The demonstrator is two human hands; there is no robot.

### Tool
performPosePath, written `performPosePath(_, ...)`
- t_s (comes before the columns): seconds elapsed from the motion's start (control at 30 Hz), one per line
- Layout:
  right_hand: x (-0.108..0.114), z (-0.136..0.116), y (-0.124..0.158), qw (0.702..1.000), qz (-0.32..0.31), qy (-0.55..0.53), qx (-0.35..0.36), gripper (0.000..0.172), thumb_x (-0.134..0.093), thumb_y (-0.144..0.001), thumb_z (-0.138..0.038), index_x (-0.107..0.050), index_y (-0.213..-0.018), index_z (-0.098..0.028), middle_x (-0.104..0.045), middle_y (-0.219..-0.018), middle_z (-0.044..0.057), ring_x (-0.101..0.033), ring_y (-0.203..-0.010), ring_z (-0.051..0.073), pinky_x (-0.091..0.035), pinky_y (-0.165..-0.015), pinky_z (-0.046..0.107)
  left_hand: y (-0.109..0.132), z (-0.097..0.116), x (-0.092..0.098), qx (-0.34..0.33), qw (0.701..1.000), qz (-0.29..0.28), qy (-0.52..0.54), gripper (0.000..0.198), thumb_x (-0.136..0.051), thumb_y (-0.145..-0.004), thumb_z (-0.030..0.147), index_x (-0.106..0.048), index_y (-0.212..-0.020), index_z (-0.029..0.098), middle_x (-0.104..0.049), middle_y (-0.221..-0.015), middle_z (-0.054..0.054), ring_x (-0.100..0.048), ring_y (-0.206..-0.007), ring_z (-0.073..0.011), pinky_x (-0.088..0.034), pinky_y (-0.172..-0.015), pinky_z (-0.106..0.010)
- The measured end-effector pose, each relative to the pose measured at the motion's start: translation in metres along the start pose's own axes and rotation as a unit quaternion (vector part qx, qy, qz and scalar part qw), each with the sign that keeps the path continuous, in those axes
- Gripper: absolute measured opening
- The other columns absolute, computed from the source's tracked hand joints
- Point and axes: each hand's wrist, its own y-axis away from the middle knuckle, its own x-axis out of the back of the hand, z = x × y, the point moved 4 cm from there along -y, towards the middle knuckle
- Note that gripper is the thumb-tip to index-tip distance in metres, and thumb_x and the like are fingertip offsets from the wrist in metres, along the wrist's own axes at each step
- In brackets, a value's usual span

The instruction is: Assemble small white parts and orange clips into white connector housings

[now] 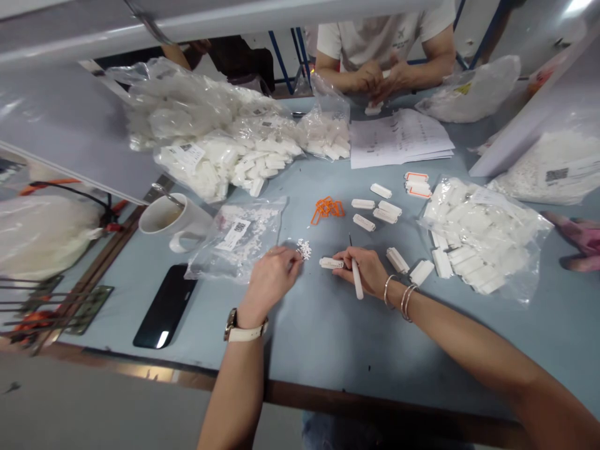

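My left hand [274, 275] pinches thumb and forefinger together at the edge of a small pile of tiny white pieces [304, 249]; whatever is between the fingertips is too small to make out. In my right hand [368, 270] are a narrow white plastic housing [330, 263], gripped by its right end, and a slim white-handled tool [357, 280] with a thin dark tip. Beyond the hands lies a heap of orange frames [327, 210]. Several similar white housings [364, 222] are scattered to its right, and a few with orange edging [417, 185] sit farther back.
An open bag of white housings [473, 231] lies at right, a bag of tiny pieces [241, 240] at left. A mug with a spoon [171, 219] and a black phone [165, 306] stand left. Across the table, behind papers [398, 139], another person's hands [379, 81] handle a white part.
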Motion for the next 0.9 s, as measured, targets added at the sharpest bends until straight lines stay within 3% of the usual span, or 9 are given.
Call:
performPosePath(0.1, 0.000, -0.001, 0.000, 1.000, 0.004, 0.009, 0.006, 0.034, -0.069, -0.068, -0.018, -0.036, -0.061, -0.021, -0.071, -0.086, 0.004, -0.062, -0.075, 0.017, -0.046, -0.070, 0.029, -0.002, 0.015, 0.006, -0.007, 0.987, 0.019, 0.157, 0.010, -0.054, -0.082, 0.022, -0.063, -0.079, 0.019, -0.064, -0.075, -0.003, -0.059, -0.071, -0.0160, -0.048, -0.066, -0.028)
performPosePath(0.2, 0.000, -0.003, 0.001, 1.000, 0.010, 0.008, 0.027, 0.032, -0.067, -0.071, -0.021, -0.036, -0.061, -0.021, -0.071, -0.084, 0.004, -0.062, -0.074, 0.017, -0.046, -0.069, 0.029, -0.004, 0.032, 0.002, -0.030, 0.972, 0.022, 0.231, 0.009, -0.056, -0.082, 0.021, -0.065, -0.081, 0.019, -0.062, -0.081, -0.004, -0.059, -0.077, -0.0158, -0.048, -0.070, -0.029)
performPosePath(0.43, -0.001, -0.005, 0.001, 0.998, 0.010, 0.009, 0.059, 0.027, -0.061, -0.076, -0.022, -0.037, -0.063, -0.021, -0.069, -0.080, 0.004, -0.064, -0.074, 0.017, -0.046, -0.065, 0.027, -0.003, 0.047, -0.014, -0.062, 0.977, 0.040, 0.202, 0.011, -0.056, -0.082, 0.017, -0.066, -0.083, 0.019, -0.058, -0.080, -0.004, -0.056, -0.077, -0.0161, -0.049, -0.070, -0.030)
performPosePath(0.9, -0.001, -0.006, 0.002, 0.997, 0.006, 0.018, 0.071, 0.018, -0.057, -0.074, -0.018, -0.042, -0.064, -0.021, -0.066, -0.078, 0.004, -0.063, -0.073, 0.017, -0.047, -0.063, 0.027, -0.001, 0.053, -0.021, -0.098, 0.986, 0.064, 0.117, 0.012, -0.053, -0.081, 0.014, -0.063, -0.078, 0.019, -0.056, -0.077, -0.004, -0.053, -0.074, -0.0166, -0.048, -0.071, -0.033)
